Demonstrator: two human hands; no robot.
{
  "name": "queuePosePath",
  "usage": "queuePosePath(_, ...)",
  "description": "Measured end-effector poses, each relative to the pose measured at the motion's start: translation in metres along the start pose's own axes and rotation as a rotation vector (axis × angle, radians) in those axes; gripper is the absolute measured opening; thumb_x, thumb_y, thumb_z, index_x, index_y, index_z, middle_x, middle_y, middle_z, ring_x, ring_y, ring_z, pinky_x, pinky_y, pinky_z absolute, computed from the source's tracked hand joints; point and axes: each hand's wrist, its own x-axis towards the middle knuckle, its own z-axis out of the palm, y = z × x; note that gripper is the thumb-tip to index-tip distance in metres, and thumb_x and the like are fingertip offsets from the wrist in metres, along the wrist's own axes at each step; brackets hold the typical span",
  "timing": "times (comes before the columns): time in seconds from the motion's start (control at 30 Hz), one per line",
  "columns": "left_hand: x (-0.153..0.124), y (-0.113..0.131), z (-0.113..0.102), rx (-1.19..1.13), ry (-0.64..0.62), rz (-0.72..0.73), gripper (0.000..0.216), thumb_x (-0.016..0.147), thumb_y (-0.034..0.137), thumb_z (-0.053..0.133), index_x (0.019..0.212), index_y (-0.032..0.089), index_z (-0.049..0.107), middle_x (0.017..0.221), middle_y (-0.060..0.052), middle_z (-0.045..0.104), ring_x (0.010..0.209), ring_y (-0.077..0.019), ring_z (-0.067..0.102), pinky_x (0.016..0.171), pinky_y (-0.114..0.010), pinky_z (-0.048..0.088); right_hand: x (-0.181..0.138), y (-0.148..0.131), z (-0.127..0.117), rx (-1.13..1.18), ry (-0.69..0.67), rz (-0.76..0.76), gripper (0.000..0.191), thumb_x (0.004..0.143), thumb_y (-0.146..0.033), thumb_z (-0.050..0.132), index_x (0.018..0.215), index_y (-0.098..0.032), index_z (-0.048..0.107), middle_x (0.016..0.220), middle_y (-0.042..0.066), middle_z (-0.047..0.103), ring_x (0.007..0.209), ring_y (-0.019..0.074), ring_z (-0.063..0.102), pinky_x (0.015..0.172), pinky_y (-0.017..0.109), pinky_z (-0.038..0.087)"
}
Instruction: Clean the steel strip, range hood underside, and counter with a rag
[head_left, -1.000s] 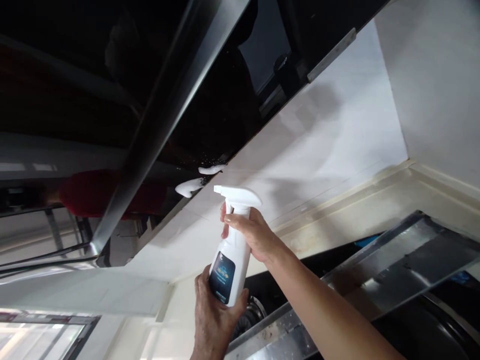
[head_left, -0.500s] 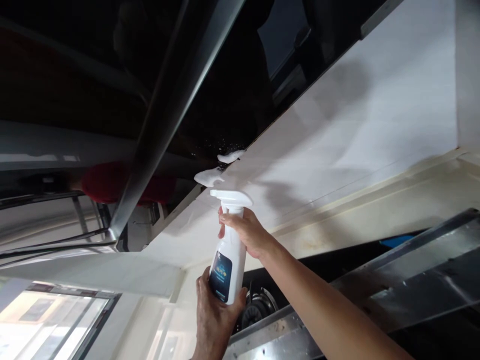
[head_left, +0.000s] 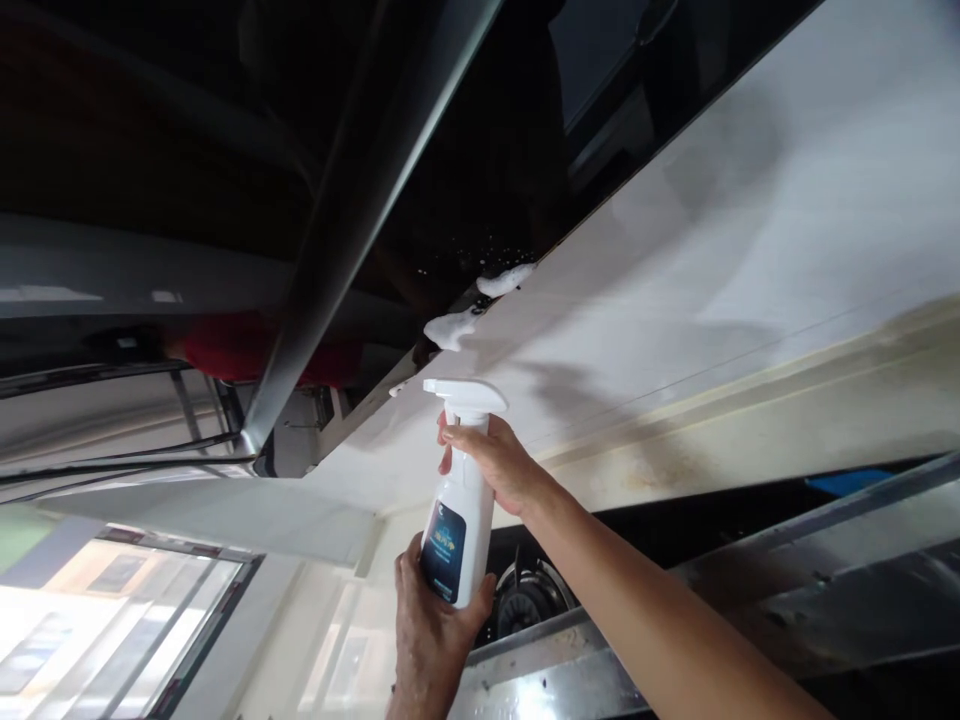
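A white spray bottle [head_left: 457,520] with a dark blue label stands upright in mid-view, its nozzle pointing left toward the black glass hood panel [head_left: 480,150]. My right hand [head_left: 491,462] is wrapped round the bottle's neck with a finger on the trigger. My left hand [head_left: 431,630] cups the bottle's base from below. Two blobs of white foam [head_left: 450,328] cling to the edge where the black panel meets the white wall [head_left: 712,230], just above the nozzle.
A metal bar [head_left: 360,200] crosses the black panel diagonally. Below my right arm lie a gas burner [head_left: 525,590] and a steel counter edge [head_left: 750,580]. A bright window [head_left: 112,610] is at the lower left. A yellowed seam runs along the wall's base.
The view has swung, so the foam blobs and wall have shifted right and up in the picture. Both hands keep the same hold on the bottle.
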Motion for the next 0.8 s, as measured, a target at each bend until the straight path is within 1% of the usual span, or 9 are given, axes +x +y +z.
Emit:
queuePosePath(0.07,-0.003,-0.002,0.0,-0.003,0.006,-0.014,0.082,0.063,0.05,0.079,0.133,0.019,0.047,0.111,-0.01,0.057,0.103,-0.0327,0.062,0.088,-0.054,0.057,0.0,0.004,0.001,0.012,-0.037,-0.009,0.037,0.066,-0.04,0.076,0.097,-0.021,0.068,0.098,0.0,0.066,0.058,0.011,0.06,0.054,0.026,0.048)
queuePosePath(0.13,-0.004,-0.006,-0.001,-0.005,0.009,-0.033,0.081,0.063,0.051,0.079,0.131,0.02,0.048,0.11,-0.01,0.057,0.101,-0.0323,0.062,0.086,-0.054,0.057,0.002,0.008,0.003,0.004,-0.053,-0.01,0.04,0.067,-0.041,0.076,0.101,-0.022,0.068,0.104,0.001,0.066,0.058,0.0102,0.06,0.054,0.026,0.048)
queuePosePath(0.3,0.002,-0.022,-0.009,0.009,-0.013,-0.045,0.085,0.063,0.054,0.08,0.133,0.02,0.047,0.11,-0.009,0.058,0.102,-0.0326,0.063,0.088,-0.055,0.057,0.008,0.019,0.014,-0.028,0.032,0.034,0.033,0.063,-0.044,0.076,0.08,-0.02,0.062,0.069,-0.003,0.057,0.054,0.0129,0.057,0.049,0.025,0.044)
queuePosePath(0.37,0.003,-0.029,-0.012,0.005,-0.032,-0.063,0.085,0.063,0.054,0.08,0.134,0.021,0.047,0.111,-0.009,0.058,0.103,-0.0325,0.063,0.089,-0.055,0.057,0.009,0.025,0.017,-0.015,0.049,0.047,0.033,0.062,-0.044,0.077,0.079,-0.02,0.061,0.067,-0.003,0.056,0.054,0.0136,0.057,0.049,0.026,0.044)
queuePosePath(0.47,0.002,-0.039,-0.011,-0.021,-0.067,-0.078,0.085,0.063,0.056,0.079,0.133,0.021,0.047,0.114,-0.01,0.059,0.104,-0.0328,0.063,0.089,-0.056,0.057,0.011,0.035,0.015,0.014,0.034,0.041,0.04,0.062,-0.043,0.079,0.093,-0.021,0.067,0.088,0.0,0.066,0.057,0.0128,0.06,0.053,0.027,0.047)
queuePosePath(0.53,0.0,-0.043,-0.008,-0.033,-0.072,-0.085,0.085,0.062,0.057,0.079,0.132,0.021,0.047,0.114,-0.01,0.058,0.106,-0.0336,0.062,0.091,-0.057,0.056,0.011,0.042,0.01,0.029,0.014,0.027,0.043,0.063,-0.041,0.08,0.1,-0.022,0.069,0.104,0.002,0.069,0.059,0.0116,0.061,0.055,0.028,0.049)
queuePosePath(0.6,0.0,-0.045,-0.005,-0.035,-0.085,-0.098,0.084,0.061,0.056,0.08,0.13,0.02,0.047,0.115,-0.011,0.059,0.108,-0.0344,0.062,0.093,-0.059,0.055,0.012,0.048,0.004,0.038,0.016,0.015,0.042,0.065,-0.04,0.079,0.101,-0.023,0.069,0.108,0.001,0.069,0.058,0.0107,0.06,0.056,0.028,0.049)
queuePosePath(0.7,0.003,-0.045,-0.003,-0.036,-0.101,-0.093,0.083,0.061,0.053,0.08,0.129,0.019,0.047,0.114,-0.011,0.059,0.108,-0.0342,0.062,0.094,-0.059,0.055,0.015,0.054,-0.002,0.021,0.038,-0.003,0.038,0.066,-0.041,0.078,0.098,-0.023,0.068,0.1,0.0,0.069,0.057,0.0102,0.059,0.056,0.027,0.048)
queuePosePath(0.8,0.007,-0.048,-0.004,-0.038,-0.079,-0.057,0.082,0.062,0.051,0.081,0.129,0.019,0.048,0.11,-0.009,0.057,0.105,-0.0321,0.062,0.091,-0.056,0.056,0.02,0.06,0.001,-0.013,0.051,-0.006,0.035,0.066,-0.043,0.078,0.089,-0.021,0.065,0.085,-0.002,0.065,0.056,0.0113,0.059,0.054,0.026,0.047)
